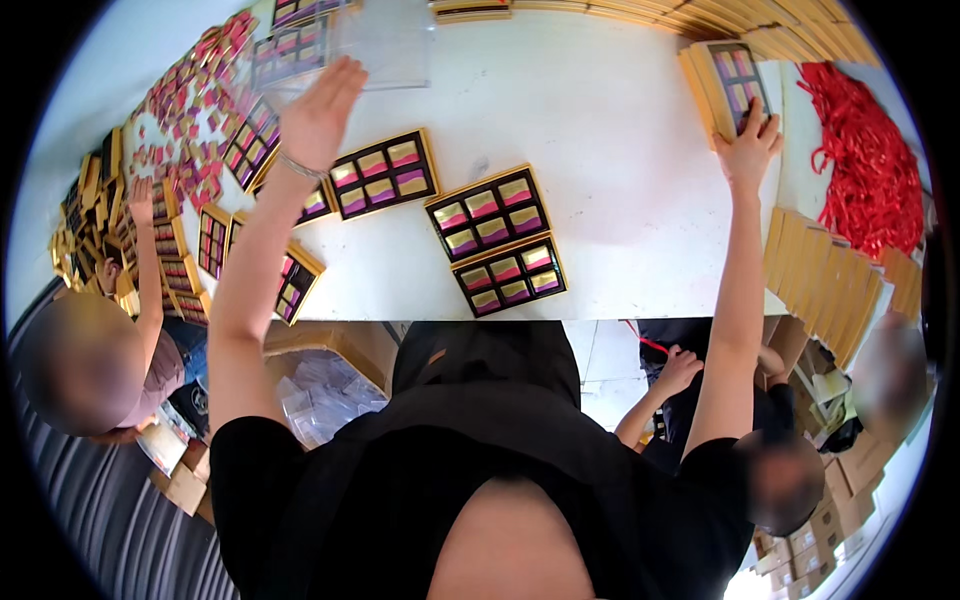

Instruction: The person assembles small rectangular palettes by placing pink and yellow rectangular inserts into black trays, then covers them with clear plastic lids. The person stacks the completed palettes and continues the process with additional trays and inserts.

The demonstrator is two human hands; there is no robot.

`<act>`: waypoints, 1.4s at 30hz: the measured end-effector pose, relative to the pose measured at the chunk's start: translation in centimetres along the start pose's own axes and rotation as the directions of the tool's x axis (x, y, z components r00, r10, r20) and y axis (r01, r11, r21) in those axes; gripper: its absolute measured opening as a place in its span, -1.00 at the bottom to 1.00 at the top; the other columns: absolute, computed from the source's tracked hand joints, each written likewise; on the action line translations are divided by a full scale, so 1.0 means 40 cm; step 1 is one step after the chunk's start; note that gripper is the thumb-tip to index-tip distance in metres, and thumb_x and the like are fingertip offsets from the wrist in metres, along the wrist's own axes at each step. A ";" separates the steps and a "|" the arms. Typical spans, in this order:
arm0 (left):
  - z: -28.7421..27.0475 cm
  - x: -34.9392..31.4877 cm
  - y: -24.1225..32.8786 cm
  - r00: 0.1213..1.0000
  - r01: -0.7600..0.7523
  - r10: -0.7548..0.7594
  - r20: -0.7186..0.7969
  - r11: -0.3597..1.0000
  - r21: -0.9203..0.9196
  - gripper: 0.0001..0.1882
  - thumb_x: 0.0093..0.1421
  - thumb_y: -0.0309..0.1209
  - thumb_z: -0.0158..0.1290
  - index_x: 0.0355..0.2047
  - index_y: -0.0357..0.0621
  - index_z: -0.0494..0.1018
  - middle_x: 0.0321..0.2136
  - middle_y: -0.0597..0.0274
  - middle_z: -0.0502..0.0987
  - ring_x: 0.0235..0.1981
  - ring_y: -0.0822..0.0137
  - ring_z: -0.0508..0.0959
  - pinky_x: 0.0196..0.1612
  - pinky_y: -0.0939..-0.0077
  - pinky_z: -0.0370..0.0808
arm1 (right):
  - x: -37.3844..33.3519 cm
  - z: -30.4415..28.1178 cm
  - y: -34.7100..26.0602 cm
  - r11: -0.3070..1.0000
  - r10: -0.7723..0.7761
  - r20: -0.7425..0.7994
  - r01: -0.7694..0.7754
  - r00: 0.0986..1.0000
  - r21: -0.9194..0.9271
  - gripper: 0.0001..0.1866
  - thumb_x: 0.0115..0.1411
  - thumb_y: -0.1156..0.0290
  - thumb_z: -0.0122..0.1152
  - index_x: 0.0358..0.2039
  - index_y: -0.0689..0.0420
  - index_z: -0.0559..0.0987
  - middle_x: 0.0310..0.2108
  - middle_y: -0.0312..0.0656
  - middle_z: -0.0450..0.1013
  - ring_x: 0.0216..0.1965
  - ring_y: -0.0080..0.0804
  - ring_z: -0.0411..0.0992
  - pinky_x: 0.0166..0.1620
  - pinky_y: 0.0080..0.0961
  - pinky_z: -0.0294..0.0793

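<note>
My left hand [325, 115] reaches to the far left of the white table, fingers stretched out. Its fingertips are at clear plastic lids [395, 50], which lie over filled trays; whether they touch is hard to tell. At the far right my right hand [750, 150] grips the near end of a gold-edged box [735, 70] on a small stack, fingers over its top. Two open black trays [490, 215] of pink, purple and gold wrapped pieces lie side by side at the middle. Another filled tray [385, 175] sits left of them, beside my left forearm.
Loose wrapped pieces [190, 110] cover the far left. Rows of gold boxes [815, 275] line the right side, beside a heap of red ribbon [865, 160]. Co-workers stand at left and right. A carton of clear plastic [330, 395] is below the table's edge.
</note>
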State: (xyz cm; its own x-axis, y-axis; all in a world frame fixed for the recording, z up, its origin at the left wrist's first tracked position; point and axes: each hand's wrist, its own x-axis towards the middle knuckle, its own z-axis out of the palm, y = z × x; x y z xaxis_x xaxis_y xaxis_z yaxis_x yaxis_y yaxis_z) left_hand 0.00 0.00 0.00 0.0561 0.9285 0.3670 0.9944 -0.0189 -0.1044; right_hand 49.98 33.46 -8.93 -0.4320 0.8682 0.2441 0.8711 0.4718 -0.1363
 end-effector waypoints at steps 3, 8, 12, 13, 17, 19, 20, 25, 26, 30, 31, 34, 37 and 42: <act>-0.023 -0.011 0.161 0.973 0.131 -0.166 -0.162 0.970 -0.206 -0.76 0.06 -0.57 0.08 -0.23 -0.11 0.55 -0.21 0.24 0.62 -0.11 0.29 0.61 -0.24 0.47 0.62 | 0.071 -0.130 -0.048 0.988 -0.056 0.020 0.058 0.998 -0.145 0.21 -0.19 -0.10 0.49 0.39 -0.14 -0.02 0.37 0.20 -0.20 0.35 0.38 -0.25 0.21 0.38 -0.03; -0.194 -0.015 0.257 0.592 0.574 -0.540 0.598 -0.238 -0.783 -0.74 0.27 -0.47 0.04 -0.07 -0.36 0.46 -0.25 0.04 0.61 -0.24 0.26 0.64 -0.18 0.42 0.62 | -0.151 -0.231 -0.542 0.707 -0.538 -0.286 0.610 0.792 0.359 0.31 -0.35 -0.26 0.48 0.38 -0.14 0.01 0.38 0.18 -0.17 0.38 0.29 -0.24 0.14 0.52 -0.12; -0.184 -0.051 0.352 0.604 0.454 -0.208 0.769 -0.703 -0.547 -0.69 0.32 -0.44 -0.02 0.01 -0.38 0.39 -0.14 -0.02 0.57 -0.12 0.15 0.61 -0.06 0.29 0.61 | -0.236 -0.291 -0.667 0.695 -0.666 -0.014 0.627 0.746 0.351 0.20 -0.34 0.07 0.59 0.34 -0.15 0.11 0.34 0.11 -0.04 0.33 0.19 -0.04 0.05 0.35 0.13; -0.178 -0.073 0.378 0.613 0.430 -0.188 0.768 -0.736 -0.523 -0.67 0.32 -0.44 -0.03 0.04 -0.38 0.38 -0.11 -0.03 0.56 -0.09 0.14 0.60 -0.03 0.27 0.59 | -0.243 -0.271 -0.654 0.693 -0.682 0.028 0.633 0.731 0.346 0.18 -0.32 0.11 0.58 0.33 -0.16 0.12 0.32 0.11 -0.02 0.32 0.17 -0.02 0.04 0.30 0.16; -0.125 -0.216 0.482 0.340 0.626 -0.582 0.738 -0.446 -0.640 -0.54 0.36 -0.30 -0.08 0.18 -0.28 0.25 0.06 0.04 0.46 0.10 0.21 0.46 0.07 0.36 0.41 | -0.269 -0.192 -0.581 0.705 -0.670 0.151 0.559 0.727 0.437 0.17 -0.29 0.21 0.59 0.34 -0.08 0.10 0.28 0.11 0.01 0.27 0.09 0.07 0.03 0.07 0.24; -0.092 -0.312 0.522 0.010 0.678 -0.552 0.834 -0.609 -0.412 -0.50 0.35 -0.23 -0.07 0.20 -0.25 0.23 0.08 0.09 0.44 0.10 0.25 0.44 0.07 0.36 0.38 | -0.317 -0.149 -0.528 0.708 -0.599 0.165 0.423 0.783 0.565 0.21 -0.32 0.21 0.61 0.34 -0.01 0.08 0.29 0.12 -0.01 0.27 0.10 0.06 0.06 0.02 0.24; -0.082 -0.346 0.545 -0.161 0.666 -0.510 0.845 -0.688 -0.288 -0.48 0.35 -0.20 -0.06 0.21 -0.23 0.22 0.09 0.12 0.42 0.11 0.27 0.42 0.07 0.36 0.36 | -0.336 -0.123 -0.505 0.700 -0.600 0.203 0.385 0.774 0.602 0.27 -0.34 0.17 0.62 0.35 0.08 0.03 0.30 0.13 -0.03 0.27 0.16 0.03 0.13 -0.02 0.22; 0.013 -0.266 0.564 -0.049 0.574 -0.341 0.939 -0.779 -0.253 -0.48 0.35 -0.17 -0.08 0.21 -0.18 0.23 0.05 0.20 0.45 0.04 0.31 0.46 0.01 0.28 0.42 | -0.400 -0.073 -0.499 0.605 -0.603 0.219 0.261 0.767 0.752 0.28 -0.33 0.06 0.60 0.35 0.11 0.02 0.30 0.20 -0.07 0.28 0.21 0.00 0.21 -0.01 0.16; 0.028 -0.243 0.564 -0.019 0.581 -0.319 0.947 -0.775 -0.249 -0.49 0.35 -0.17 -0.08 0.21 -0.17 0.24 0.04 0.21 0.45 0.04 0.32 0.46 0.00 0.27 0.43 | -0.394 -0.070 -0.506 0.630 -0.601 0.215 0.292 0.770 0.720 0.28 -0.33 0.05 0.60 0.35 0.10 0.03 0.29 0.18 -0.06 0.28 0.19 -0.01 0.21 0.01 0.14; 0.089 -0.146 0.574 0.115 0.674 -0.360 0.926 -0.657 -0.339 -0.49 0.37 -0.10 -0.16 0.22 -0.08 0.28 0.00 0.26 0.47 0.00 0.35 0.45 -0.01 0.28 0.42 | -0.351 -0.068 -0.511 0.746 -0.593 0.267 0.394 0.759 0.537 0.25 -0.36 0.02 0.60 0.34 0.00 0.09 0.28 0.09 -0.02 0.30 0.08 -0.02 0.20 0.19 0.09; 0.101 -0.132 0.575 0.147 0.681 -0.379 0.914 -0.631 -0.371 -0.49 0.37 -0.08 -0.18 0.22 -0.07 0.29 -0.01 0.27 0.47 -0.01 0.37 0.45 -0.01 0.29 0.42 | -0.339 -0.074 -0.511 0.763 -0.610 0.289 0.447 0.738 0.467 0.24 -0.37 0.02 0.60 0.34 -0.04 0.10 0.28 0.06 -0.01 0.30 0.06 -0.02 0.18 0.24 0.08; 0.146 -0.106 0.566 0.201 0.722 -0.445 0.873 -0.535 -0.439 -0.47 0.39 -0.02 -0.24 0.20 -0.07 0.32 -0.03 0.27 0.46 -0.03 0.41 0.44 -0.04 0.31 0.43 | -0.307 -0.074 -0.509 0.766 -0.642 0.321 0.567 0.697 0.301 0.21 -0.40 0.03 0.61 0.32 -0.18 0.16 0.29 -0.05 0.01 0.31 -0.03 -0.01 0.13 0.39 0.06; 0.183 -0.091 0.571 0.226 0.775 -0.486 0.844 -0.435 -0.458 -0.45 0.39 0.01 -0.26 0.15 -0.11 0.38 -0.16 0.31 0.52 -0.16 0.40 0.49 -0.10 0.41 0.44 | -0.267 -0.071 -0.505 0.797 -0.604 0.320 0.542 0.730 0.268 0.20 -0.39 0.03 0.60 0.32 -0.17 0.16 0.29 -0.05 0.01 0.31 -0.03 -0.01 0.13 0.38 0.06; 0.218 -0.070 0.585 0.249 0.810 -0.533 0.809 -0.344 -0.475 -0.58 0.34 -0.13 -0.20 -0.16 -0.16 0.52 -0.32 -0.06 0.55 -0.23 0.01 0.51 -0.09 0.29 0.42 | -0.234 -0.059 -0.502 0.761 -0.648 0.350 0.584 0.676 0.283 0.18 -0.41 0.03 0.60 0.31 -0.22 0.20 0.29 -0.10 0.03 0.29 -0.04 0.01 0.17 0.31 0.06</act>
State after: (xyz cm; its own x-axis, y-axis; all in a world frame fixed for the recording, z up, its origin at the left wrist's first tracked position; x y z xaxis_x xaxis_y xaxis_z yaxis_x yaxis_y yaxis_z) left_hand 22.31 0.17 -11.52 -0.5887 0.5407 -0.6009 -0.2534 0.5825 0.7724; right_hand 37.08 15.48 -6.20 -0.9386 0.3351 -0.0821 0.3450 0.9093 -0.2327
